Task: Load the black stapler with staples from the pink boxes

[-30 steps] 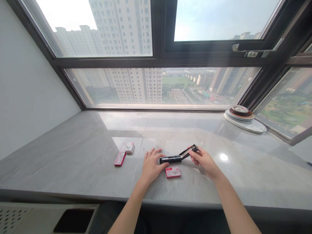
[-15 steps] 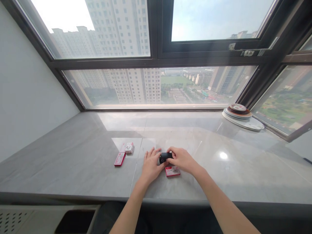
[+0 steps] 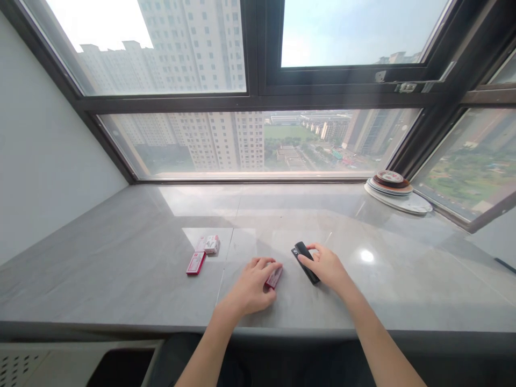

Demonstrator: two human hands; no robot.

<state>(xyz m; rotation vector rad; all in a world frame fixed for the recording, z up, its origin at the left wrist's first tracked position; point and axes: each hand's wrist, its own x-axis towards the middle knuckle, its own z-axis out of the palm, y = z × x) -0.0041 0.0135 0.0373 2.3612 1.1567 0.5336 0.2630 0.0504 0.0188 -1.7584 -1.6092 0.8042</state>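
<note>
Stapler (image 3: pixel 309 273), black, closed: held right of the red box (image 3: pixel 274 277), pinched by the right hand (image 3: pixel 328 267).
Left hand (image 3: pixel 250 288) was clamped on that box; small boxes (image 3: pixel 195 263) lay farther left. Step, as judged: taking hold of box; next move seemingly called for steady grips. Half a second earlier, both hands were at the stapler.

I list: black stapler (image 3: pixel 307 264), in right hand (image 3: pixel 327 270); small red box (image 3: pixel 274 277), in left hand (image 3: pixel 250 286); stacked round plates (image 3: pixel 390 184) on windowsill (image 3: pixel 121 258).
</note>
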